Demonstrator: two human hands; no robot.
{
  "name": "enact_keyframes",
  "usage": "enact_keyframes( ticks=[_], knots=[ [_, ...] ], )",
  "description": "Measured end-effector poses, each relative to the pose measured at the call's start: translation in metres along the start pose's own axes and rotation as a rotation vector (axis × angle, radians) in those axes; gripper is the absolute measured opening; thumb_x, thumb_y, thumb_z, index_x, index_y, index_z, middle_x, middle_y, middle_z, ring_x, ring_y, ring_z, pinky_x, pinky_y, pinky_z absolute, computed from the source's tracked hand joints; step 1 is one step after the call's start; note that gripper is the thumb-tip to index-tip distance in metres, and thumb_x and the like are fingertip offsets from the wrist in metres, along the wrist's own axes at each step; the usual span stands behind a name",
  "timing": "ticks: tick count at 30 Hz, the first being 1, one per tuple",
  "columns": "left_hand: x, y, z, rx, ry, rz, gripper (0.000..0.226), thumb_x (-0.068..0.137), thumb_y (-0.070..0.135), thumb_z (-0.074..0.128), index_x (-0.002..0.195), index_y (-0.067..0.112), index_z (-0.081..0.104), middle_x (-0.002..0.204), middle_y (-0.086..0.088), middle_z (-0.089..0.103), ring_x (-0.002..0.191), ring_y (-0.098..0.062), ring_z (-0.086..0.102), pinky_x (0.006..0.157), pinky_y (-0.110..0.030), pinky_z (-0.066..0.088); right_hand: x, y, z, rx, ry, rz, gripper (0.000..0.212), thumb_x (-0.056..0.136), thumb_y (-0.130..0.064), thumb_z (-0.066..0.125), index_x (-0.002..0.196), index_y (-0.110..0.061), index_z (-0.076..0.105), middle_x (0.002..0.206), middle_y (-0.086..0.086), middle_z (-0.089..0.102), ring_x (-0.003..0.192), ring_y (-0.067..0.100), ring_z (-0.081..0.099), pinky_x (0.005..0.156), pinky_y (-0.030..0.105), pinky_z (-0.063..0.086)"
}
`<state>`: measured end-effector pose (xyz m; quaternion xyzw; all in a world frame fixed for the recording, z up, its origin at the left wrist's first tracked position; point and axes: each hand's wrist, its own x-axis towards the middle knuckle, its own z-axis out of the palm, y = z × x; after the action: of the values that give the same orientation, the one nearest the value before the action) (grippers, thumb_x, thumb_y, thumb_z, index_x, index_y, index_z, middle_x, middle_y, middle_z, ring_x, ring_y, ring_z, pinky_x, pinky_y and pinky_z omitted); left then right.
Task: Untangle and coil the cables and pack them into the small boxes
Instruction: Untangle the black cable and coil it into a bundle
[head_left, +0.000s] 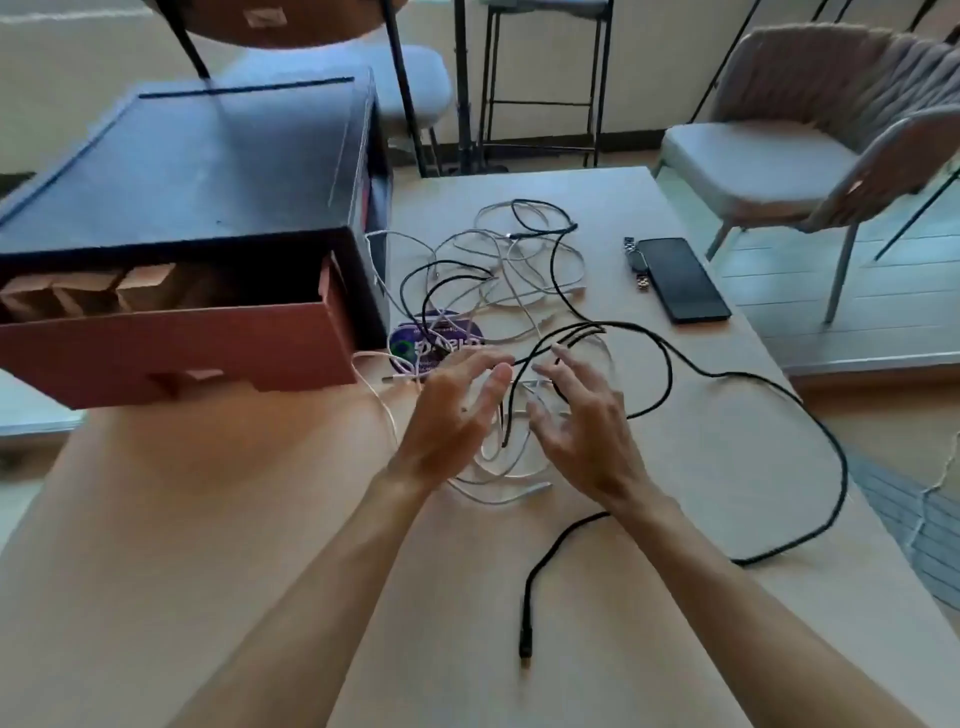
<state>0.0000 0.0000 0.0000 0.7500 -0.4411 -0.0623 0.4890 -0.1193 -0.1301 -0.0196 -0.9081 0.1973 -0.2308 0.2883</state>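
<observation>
A tangle of white cables (511, 265) and thin black cables (441, 288) lies in the middle of the table. A long thick black cable (826, 441) loops out to the right and ends in a plug (524, 647) near me. My left hand (447, 421) and my right hand (582, 421) hover over the near end of the tangle, fingers spread, palms facing each other. Black strands pass between my fingers, and neither hand grips any. Several small brown boxes (140, 288) sit inside a big red box with a dark lid (171, 358) at the left.
A black phone (680, 278) and a wristwatch (638, 262) lie at the right of the tangle. A round purple sticker (436, 343) lies under the cables. A grey chair (810, 150) and stools stand beyond the table's far edge.
</observation>
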Motion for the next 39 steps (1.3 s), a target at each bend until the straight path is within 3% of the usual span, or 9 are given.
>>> enact_keyframes(
  ticks=[8, 13, 18, 21, 25, 28, 32, 36, 39],
  knots=[
    [-0.007, -0.020, 0.018, -0.136, 0.055, -0.029, 0.038, 0.104, 0.041, 0.040, 0.119, 0.019, 0.068, 0.118, 0.006, 0.069, 0.113, 0.002, 0.060, 0.098, -0.020, 0.046, -0.004, 0.021, 0.016, -0.037, -0.052, -0.078, 0.043, 0.095, -0.035, 0.060, 0.136, -0.022, 0.055, 0.155, 0.003, 0.037, 0.139, 0.023, 0.042, 0.110, 0.044, 0.041],
    [-0.017, -0.017, 0.020, 0.021, 0.279, 0.068, 0.028, 0.102, 0.029, 0.050, 0.115, 0.015, 0.070, 0.110, 0.001, 0.072, 0.100, -0.008, 0.065, 0.088, -0.021, 0.049, -0.008, 0.019, 0.006, 0.150, -0.014, -0.110, 0.040, 0.091, -0.026, 0.068, 0.130, -0.018, 0.063, 0.134, 0.003, 0.058, 0.124, 0.013, 0.052, 0.105, 0.033, 0.044],
    [-0.042, 0.001, 0.001, 0.093, 0.273, 0.150, 0.023, 0.101, 0.022, 0.054, 0.117, 0.014, 0.069, 0.113, 0.002, 0.069, 0.101, -0.006, 0.064, 0.085, -0.021, 0.053, -0.021, 0.020, -0.025, 0.284, -0.006, -0.107, 0.032, 0.089, -0.022, 0.072, 0.120, -0.021, 0.067, 0.120, -0.003, 0.068, 0.110, 0.012, 0.064, 0.099, 0.034, 0.052],
    [-0.054, 0.012, -0.012, 0.066, 0.241, 0.175, 0.015, 0.101, 0.020, 0.056, 0.109, 0.016, 0.068, 0.104, 0.005, 0.070, 0.089, -0.001, 0.064, 0.073, -0.011, 0.049, -0.036, 0.023, -0.035, 0.306, -0.089, -0.182, 0.023, 0.087, -0.013, 0.074, 0.110, -0.015, 0.071, 0.109, -0.003, 0.071, 0.100, 0.007, 0.069, 0.097, 0.032, 0.054],
    [-0.069, 0.018, -0.014, 0.067, 0.114, 0.184, 0.007, 0.099, 0.020, 0.059, 0.094, 0.024, 0.063, 0.084, 0.012, 0.065, 0.073, -0.006, 0.062, 0.062, -0.016, 0.049, -0.055, 0.025, -0.040, 0.213, -0.115, -0.259, 0.023, 0.087, -0.018, 0.074, 0.110, -0.015, 0.072, 0.107, -0.006, 0.073, 0.100, 0.002, 0.069, 0.095, 0.027, 0.054],
    [-0.071, 0.020, -0.011, 0.079, -0.016, 0.188, 0.009, 0.096, 0.018, 0.063, 0.087, 0.020, 0.065, 0.076, 0.009, 0.065, 0.068, -0.013, 0.061, 0.061, -0.024, 0.050, -0.062, 0.025, -0.040, 0.139, -0.081, -0.263, 0.021, 0.088, -0.023, 0.074, 0.109, -0.020, 0.074, 0.106, -0.010, 0.073, 0.100, -0.001, 0.066, 0.094, 0.023, 0.051],
    [-0.072, 0.027, -0.009, 0.077, -0.233, 0.155, 0.012, 0.093, 0.020, 0.068, 0.084, 0.013, 0.067, 0.074, 0.001, 0.065, 0.067, -0.018, 0.061, 0.063, -0.034, 0.053, -0.068, 0.027, -0.051, 0.105, -0.109, -0.230, 0.010, 0.086, -0.019, 0.075, 0.094, -0.024, 0.076, 0.091, -0.009, 0.070, 0.083, 0.004, 0.064, 0.075, 0.019, 0.049],
    [-0.071, 0.036, 0.001, 0.247, -0.463, 0.142, 0.019, 0.089, 0.036, 0.072, 0.085, 0.017, 0.070, 0.071, 0.010, 0.061, 0.062, 0.001, 0.053, 0.059, -0.017, 0.042, -0.077, 0.027, -0.073, 0.032, -0.355, -0.158, 0.007, 0.085, -0.019, 0.076, 0.091, -0.024, 0.076, 0.084, -0.008, 0.071, 0.078, 0.005, 0.063, 0.069, 0.021, 0.051],
    [-0.073, 0.042, 0.012, 0.339, -0.539, 0.140, 0.021, 0.086, 0.037, 0.075, 0.089, 0.017, 0.070, 0.076, 0.012, 0.058, 0.066, 0.007, 0.053, 0.060, -0.009, 0.040, -0.082, 0.029, -0.083, -0.025, -0.406, -0.112, 0.009, 0.083, -0.023, 0.078, 0.092, -0.025, 0.075, 0.088, -0.007, 0.071, 0.083, 0.007, 0.064, 0.072, 0.022, 0.052]
  ],
)
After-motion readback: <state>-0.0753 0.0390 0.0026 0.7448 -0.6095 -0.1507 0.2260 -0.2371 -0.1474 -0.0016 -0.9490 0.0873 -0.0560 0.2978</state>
